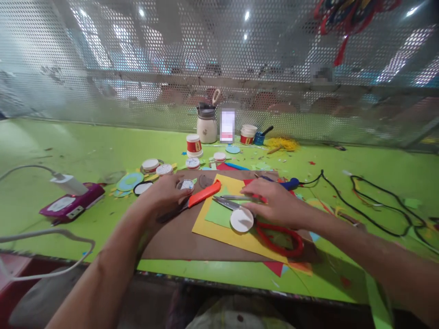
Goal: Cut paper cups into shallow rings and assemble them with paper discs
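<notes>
Red-handled steel scissors (270, 228) lie on a yellow paper sheet (219, 228) near the front edge of the lime-green table (68, 151), long axis slanting, blades pointing back-left. Resting flat over their blades, the right hand (277, 205) has fingers spread, pinching nothing. Fingers of the left hand (164, 192) curl onto a small white paper disc (187, 184) beside an orange utility knife (202, 195). Perforated metal mesh (219, 59) backs the table; jar labels are unreadable.

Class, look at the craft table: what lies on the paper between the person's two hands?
In the head view, an orange-handled cutter and the scissors' blades lie between the left hand and right hand, on yellow paper.
</notes>
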`<state>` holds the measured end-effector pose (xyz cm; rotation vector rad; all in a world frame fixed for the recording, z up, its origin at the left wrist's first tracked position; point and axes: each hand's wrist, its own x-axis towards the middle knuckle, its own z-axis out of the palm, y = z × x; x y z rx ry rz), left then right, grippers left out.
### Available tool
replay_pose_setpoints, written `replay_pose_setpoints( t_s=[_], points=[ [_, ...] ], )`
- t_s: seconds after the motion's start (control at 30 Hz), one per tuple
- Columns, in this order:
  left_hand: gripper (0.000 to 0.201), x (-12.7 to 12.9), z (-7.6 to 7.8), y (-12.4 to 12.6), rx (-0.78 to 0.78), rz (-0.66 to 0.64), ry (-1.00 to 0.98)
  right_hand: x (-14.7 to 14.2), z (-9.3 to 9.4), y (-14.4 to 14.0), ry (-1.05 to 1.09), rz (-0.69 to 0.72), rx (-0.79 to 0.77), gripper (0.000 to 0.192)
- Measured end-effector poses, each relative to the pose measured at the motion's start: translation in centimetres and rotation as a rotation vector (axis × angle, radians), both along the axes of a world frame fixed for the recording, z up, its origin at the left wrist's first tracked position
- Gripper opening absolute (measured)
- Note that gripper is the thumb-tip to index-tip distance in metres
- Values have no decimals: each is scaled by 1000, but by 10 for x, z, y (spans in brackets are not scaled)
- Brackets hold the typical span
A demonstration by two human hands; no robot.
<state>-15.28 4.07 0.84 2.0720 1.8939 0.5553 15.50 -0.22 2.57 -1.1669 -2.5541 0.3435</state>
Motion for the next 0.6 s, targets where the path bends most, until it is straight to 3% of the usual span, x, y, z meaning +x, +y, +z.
replay_pose_setpoints(
  t_s=[0.13, 0.3, 0.4, 0.6],
  points=[
    [32, -3, 1, 2, -75, -66, 90, -59, 18, 54, -186, 117, -46, 19],
    [45, 1, 1, -3, -51, -86, 148, -138, 12, 113, -457, 230, -98, 31],
    [52, 4, -2, -6, -27, -79, 183, -159, 5, 129, -559, 312, -134, 31],
    [46, 4, -10, -5, -8, -62, 202, -168, 1, 139, -644, 411, -160, 31]
  ],
)
